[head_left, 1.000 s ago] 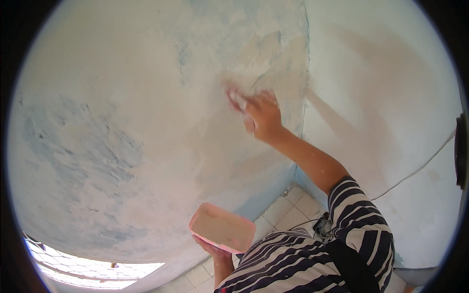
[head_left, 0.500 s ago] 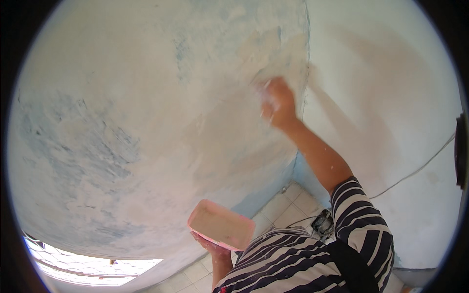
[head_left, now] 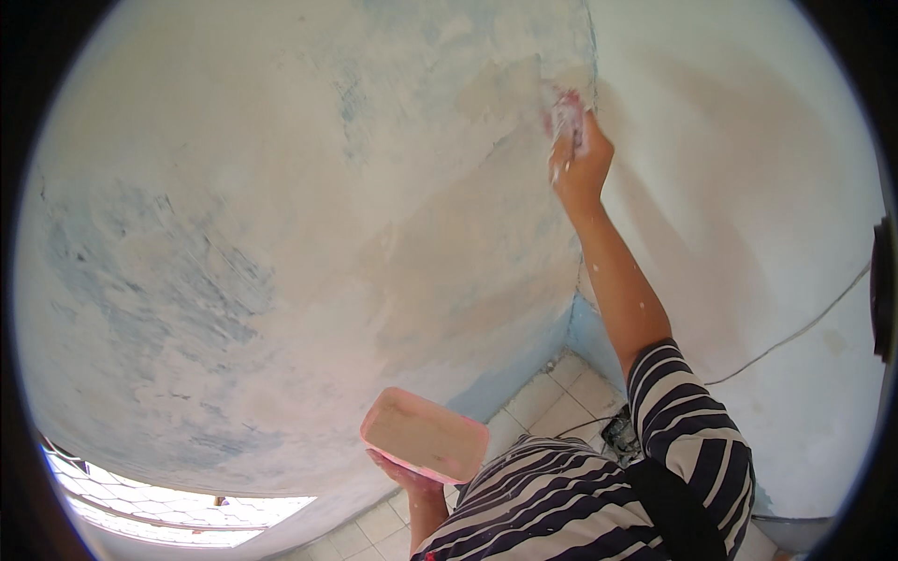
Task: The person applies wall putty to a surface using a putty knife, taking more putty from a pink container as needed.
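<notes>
My right hand (head_left: 582, 168), spotted with white, is raised to the wall near the corner, closed around a small white-smeared putty knife (head_left: 568, 114) with some pinkish red on it. Its blade is blurred, at or close to the wall surface (head_left: 421, 215), which carries patchy pale filler over blue-grey. Low in front of my body, my left hand (head_left: 409, 475) supports a pink rectangular tub (head_left: 472, 447) from beneath and the side. Pale beige putty (head_left: 421, 435) lies inside the tub. Most of the left fingers are hidden under it.
A second pale wall (head_left: 748, 187) meets the first at a corner on the right. A thin cable (head_left: 795, 327) runs across it. On the tiled floor (head_left: 538, 397) sits a dark object (head_left: 620, 438) with a cord. A grille-covered opening (head_left: 178, 510) is at lower left.
My right hand has moved up and slightly right along the wall, toward the corner, with the putty knife. The left hand and tub stay nearly where they were.
</notes>
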A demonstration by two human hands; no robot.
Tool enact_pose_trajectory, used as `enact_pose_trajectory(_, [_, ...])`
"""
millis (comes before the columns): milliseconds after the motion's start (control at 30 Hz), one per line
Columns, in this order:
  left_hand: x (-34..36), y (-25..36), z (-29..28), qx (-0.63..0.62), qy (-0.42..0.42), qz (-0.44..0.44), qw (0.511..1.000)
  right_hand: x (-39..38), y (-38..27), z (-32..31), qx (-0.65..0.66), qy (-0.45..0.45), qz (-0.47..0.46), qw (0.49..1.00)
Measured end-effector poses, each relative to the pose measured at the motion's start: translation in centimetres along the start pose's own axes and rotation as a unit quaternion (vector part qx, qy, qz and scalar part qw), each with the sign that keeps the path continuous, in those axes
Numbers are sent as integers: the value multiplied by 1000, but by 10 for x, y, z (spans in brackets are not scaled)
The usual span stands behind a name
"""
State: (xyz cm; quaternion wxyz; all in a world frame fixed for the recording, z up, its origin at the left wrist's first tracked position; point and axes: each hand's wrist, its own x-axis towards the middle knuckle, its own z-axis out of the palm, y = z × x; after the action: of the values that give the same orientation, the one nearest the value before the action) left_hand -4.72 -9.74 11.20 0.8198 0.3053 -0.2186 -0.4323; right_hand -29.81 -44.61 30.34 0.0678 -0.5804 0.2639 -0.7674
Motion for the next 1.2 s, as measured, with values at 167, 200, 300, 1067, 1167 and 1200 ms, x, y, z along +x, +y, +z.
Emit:
enact_pose_trajectory(167, [-2, 3, 11, -27, 40, -18, 999, -29, -20, 38, -263, -49, -240, 933])
enact_pose_trajectory(200, [-2, 4, 10, -22, 38, -17, 999, -49, -49, 45, -223, -70, -267, 935])
enact_pose_trajectory(300, [-4, 5, 14, -9, 28, 5, 1000, -69, -60, 27, -65, -197, -264, 942])
enact_pose_trajectory(1067, [-2, -6, 0, -34, 45, -20, 998, -78, -74, 49, -122, -161, -311, 929])
enact_pose_trajectory(1167, [0, -2, -5, 6, 58, 14, 998, -64, -67, 28, -76, -164, -302, 936])
enact_pose_trajectory(1200, [0, -5, -6, 29, 52, 39, 997, -45, -47, 23, -79, -64, -180, 978])
